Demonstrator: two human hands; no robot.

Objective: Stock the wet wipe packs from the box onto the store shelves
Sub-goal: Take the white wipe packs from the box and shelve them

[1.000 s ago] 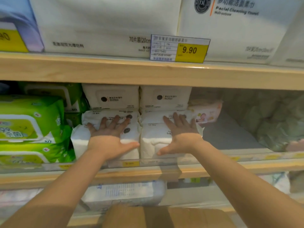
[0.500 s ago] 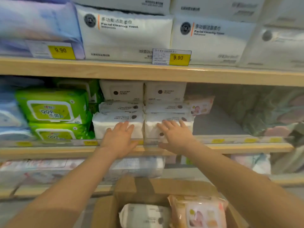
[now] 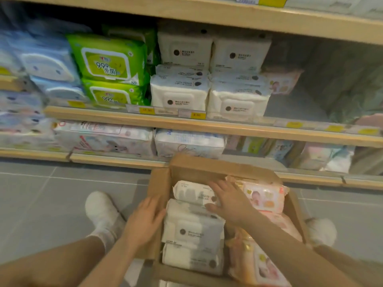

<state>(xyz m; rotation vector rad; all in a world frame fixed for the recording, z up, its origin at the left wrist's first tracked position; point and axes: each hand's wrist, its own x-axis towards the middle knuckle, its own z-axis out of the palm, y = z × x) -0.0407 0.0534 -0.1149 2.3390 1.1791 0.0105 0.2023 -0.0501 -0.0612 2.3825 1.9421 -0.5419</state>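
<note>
Two stacked green soft-plastic wipe packs [image 3: 107, 61] on the middle shelf: yellow lid label reads "999" over "杀菌"; "80" at the upper pack's lower right corner. Small yellow price tag [image 3: 196, 115] on the pale wooden shelf edge [image 3: 124, 119] reads roughly "9.90", blurred. Print on the white wipe packs [image 3: 179, 94] too small to read.
</note>
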